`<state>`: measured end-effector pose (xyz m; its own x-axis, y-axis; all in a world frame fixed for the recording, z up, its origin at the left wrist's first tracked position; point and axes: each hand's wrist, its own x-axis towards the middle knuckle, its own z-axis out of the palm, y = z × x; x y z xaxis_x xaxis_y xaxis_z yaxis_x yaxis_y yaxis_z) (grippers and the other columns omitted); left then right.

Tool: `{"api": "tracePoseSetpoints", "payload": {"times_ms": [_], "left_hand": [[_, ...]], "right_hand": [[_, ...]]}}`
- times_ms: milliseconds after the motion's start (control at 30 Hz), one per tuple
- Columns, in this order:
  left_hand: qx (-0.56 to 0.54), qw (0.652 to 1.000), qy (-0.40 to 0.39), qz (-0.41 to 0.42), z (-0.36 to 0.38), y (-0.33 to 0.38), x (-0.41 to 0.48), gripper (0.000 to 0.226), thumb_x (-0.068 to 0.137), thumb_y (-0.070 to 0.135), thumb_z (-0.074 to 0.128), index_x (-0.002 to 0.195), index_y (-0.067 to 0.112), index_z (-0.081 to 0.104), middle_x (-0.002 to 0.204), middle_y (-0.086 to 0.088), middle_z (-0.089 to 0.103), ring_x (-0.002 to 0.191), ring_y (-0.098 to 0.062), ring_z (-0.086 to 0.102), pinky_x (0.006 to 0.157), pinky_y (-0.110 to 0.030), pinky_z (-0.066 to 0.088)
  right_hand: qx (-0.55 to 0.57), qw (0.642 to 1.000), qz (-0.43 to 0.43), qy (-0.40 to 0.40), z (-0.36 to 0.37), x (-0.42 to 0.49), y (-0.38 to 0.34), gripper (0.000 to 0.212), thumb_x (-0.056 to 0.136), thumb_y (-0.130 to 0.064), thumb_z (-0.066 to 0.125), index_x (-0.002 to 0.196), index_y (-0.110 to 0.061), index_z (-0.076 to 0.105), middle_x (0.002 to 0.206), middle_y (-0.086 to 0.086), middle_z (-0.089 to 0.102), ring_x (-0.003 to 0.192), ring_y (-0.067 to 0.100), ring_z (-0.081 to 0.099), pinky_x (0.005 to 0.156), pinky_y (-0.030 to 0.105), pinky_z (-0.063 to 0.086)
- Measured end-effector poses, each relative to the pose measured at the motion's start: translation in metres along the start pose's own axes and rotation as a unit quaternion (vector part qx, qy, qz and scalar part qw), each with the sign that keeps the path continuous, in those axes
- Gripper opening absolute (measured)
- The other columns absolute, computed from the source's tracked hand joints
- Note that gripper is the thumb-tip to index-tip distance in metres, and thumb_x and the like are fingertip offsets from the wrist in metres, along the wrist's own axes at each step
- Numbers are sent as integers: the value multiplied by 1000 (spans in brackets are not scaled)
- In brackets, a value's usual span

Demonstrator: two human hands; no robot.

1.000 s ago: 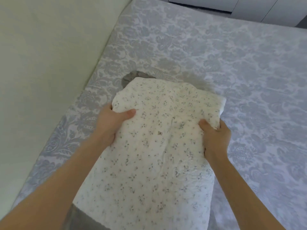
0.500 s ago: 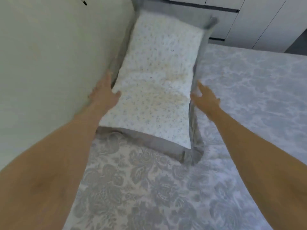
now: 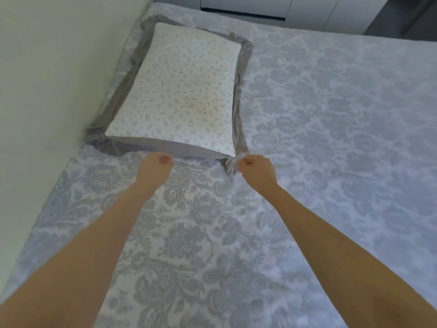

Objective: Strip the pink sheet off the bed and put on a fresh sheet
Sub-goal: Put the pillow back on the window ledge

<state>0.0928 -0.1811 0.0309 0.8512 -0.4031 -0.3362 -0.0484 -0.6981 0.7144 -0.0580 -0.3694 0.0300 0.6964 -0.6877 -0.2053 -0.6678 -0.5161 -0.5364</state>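
A grey-and-white floral sheet (image 3: 319,129) covers the whole bed. A white flowered pillow (image 3: 179,91) with a grey fabric border (image 3: 238,110) lies flat in the far left corner, against the wall. My left hand (image 3: 157,165) is at the pillow's near edge, fingers curled, pinching the grey border. My right hand (image 3: 257,168) pinches the border's near right corner, which is bunched up. No pink sheet is in view.
A pale wall (image 3: 47,79) runs along the bed's left side. White cupboard doors (image 3: 307,10) stand beyond the far end of the bed. The mattress stretches wide to the right of the pillow.
The pillow left my hands and landed flat in the far corner by the wall. Both hands dropped from its sides to its near edge and closed on the grey border.
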Motion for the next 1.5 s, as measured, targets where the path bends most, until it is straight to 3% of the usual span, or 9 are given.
{"api": "tracePoseSetpoints", "payload": {"times_ms": [167, 400, 600, 733, 867, 967, 1100, 1233, 1500], "left_hand": [[-28, 994, -79, 70, -4, 83, -137, 18, 96, 23, 51, 83, 16, 61, 74, 0, 62, 64, -13, 54, 65, -24, 44], [56, 965, -172, 191, -8, 181, -334, 21, 95, 31, 51, 85, 17, 61, 67, 5, 55, 59, -9, 49, 58, -20, 39], [53, 922, -235, 304, 17, 250, -463, 35, 92, 28, 56, 73, 0, 59, 63, -9, 47, 55, -19, 42, 58, -27, 34], [48, 859, -331, 388, 56, 273, -552, 31, 91, 26, 57, 80, -2, 62, 67, -11, 49, 58, -18, 43, 60, -28, 35], [26, 790, -418, 447, 106, 281, -647, 19, 89, 28, 60, 73, 18, 63, 56, 2, 52, 45, 0, 45, 62, -27, 39], [26, 743, -482, 463, 146, 279, -717, 24, 88, 27, 62, 65, 20, 62, 44, 7, 51, 42, -1, 44, 63, -28, 39], [52, 671, -562, 482, 193, 272, -817, 24, 88, 26, 61, 69, 14, 65, 41, 12, 49, 40, -3, 43, 57, -26, 38], [69, 604, -625, 490, 228, 259, -918, 23, 90, 25, 60, 70, 14, 64, 51, 4, 48, 40, -4, 40, 48, -22, 33], [78, 536, -679, 496, 307, 237, -1110, 22, 92, 21, 58, 78, 6, 66, 55, -1, 46, 40, -3, 39, 41, -13, 32]], "right_hand": [[41, 998, 20, -39, -80, -119, 17, 44, 96, -33, 47, 84, 3, 69, 69, 14, 69, 67, 29, 66, 65, 34, 54], [58, 993, 97, -38, -199, -322, 53, 46, 97, -37, 50, 71, -5, 71, 32, -7, 36, 34, 9, 32, 47, 24, 32], [77, 977, 193, 48, -257, -483, 101, 48, 97, -37, 49, 74, -1, 71, 28, -9, 36, 33, 8, 30, 45, 22, 30], [104, 940, 296, 135, -277, -591, 138, 47, 97, -39, 48, 69, -7, 70, 36, -6, 41, 38, 12, 35, 45, 22, 30], [114, 881, 403, 221, -280, -708, 177, 46, 96, -38, 49, 59, -15, 63, 46, -3, 58, 41, 10, 45, 50, 24, 37], [106, 817, 494, 278, -275, -799, 201, 46, 95, -36, 52, 54, -16, 61, 34, -4, 45, 36, 5, 43, 43, 15, 31], [115, 722, 590, 342, -263, -920, 224, 49, 94, -38, 51, 63, -5, 67, 53, 15, 52, 56, 30, 54, 54, 29, 34], [141, 640, 645, 392, -252, -1030, 239, 46, 96, -35, 50, 52, -23, 58, 55, 2, 56, 48, 12, 47, 55, 26, 35], [163, 520, 687, 481, -245, -1211, 317, 45, 95, -34, 52, 58, -13, 68, 40, -7, 52, 41, 13, 47, 53, 26, 41]]}}
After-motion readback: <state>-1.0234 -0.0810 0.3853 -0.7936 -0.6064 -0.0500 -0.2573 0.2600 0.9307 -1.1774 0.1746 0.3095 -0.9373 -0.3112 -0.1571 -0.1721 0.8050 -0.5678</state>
